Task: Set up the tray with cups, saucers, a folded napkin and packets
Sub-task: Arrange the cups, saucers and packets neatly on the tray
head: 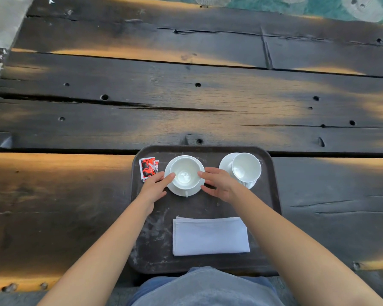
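Observation:
A dark brown tray (268, 208) lies on the wooden table in front of me. On it, a white cup (185, 172) stands on a saucer (177, 190) at the middle back. My left hand (156, 186) touches the cup's left side with its fingertips, and my right hand (218, 183) touches the right side. A second white cup (245, 167) sits on its saucer (227, 163) at the back right. Red packets (148, 168) lie at the back left corner. A folded white napkin (210, 236) lies at the front of the tray.
The table (186, 96) is made of dark, cracked wooden planks with knot holes and stretches far beyond the tray. The table's front edge runs just under the tray's near rim, by my lap. A grey floor strip shows at the far left.

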